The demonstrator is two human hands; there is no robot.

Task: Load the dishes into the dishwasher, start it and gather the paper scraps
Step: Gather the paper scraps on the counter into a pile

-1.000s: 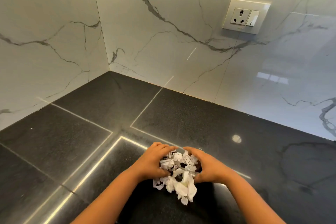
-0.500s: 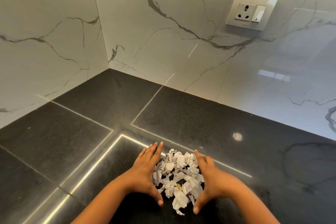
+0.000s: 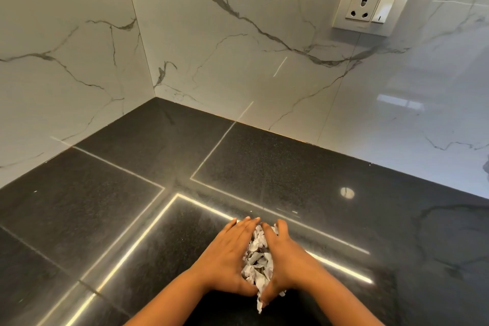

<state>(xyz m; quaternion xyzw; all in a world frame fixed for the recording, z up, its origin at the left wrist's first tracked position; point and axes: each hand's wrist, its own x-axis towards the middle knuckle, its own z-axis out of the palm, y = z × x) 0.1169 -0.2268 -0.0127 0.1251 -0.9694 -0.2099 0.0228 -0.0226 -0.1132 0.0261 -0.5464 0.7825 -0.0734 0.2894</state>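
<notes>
Basically, left hand (image 3: 227, 254) and right hand (image 3: 291, 259) sit side by side on the dark counter (image 3: 132, 219), with the paper scraps (image 3: 258, 259) squeezed into one crumpled pile between them. Fingers (image 3: 244, 227) of each hand are straight and held together, pressing flat on the pile's sides, fingertips nearly meeting at the far end, thumbs closing the near end, one scrap poking out below the thumbs. Marble wall (image 3: 238, 61) is well beyond the fingertips, and wall socket (image 3: 370, 2) is far up and right of them.

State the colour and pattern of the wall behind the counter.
The wall is white with grey marble veins, seen best in the head view.
</notes>
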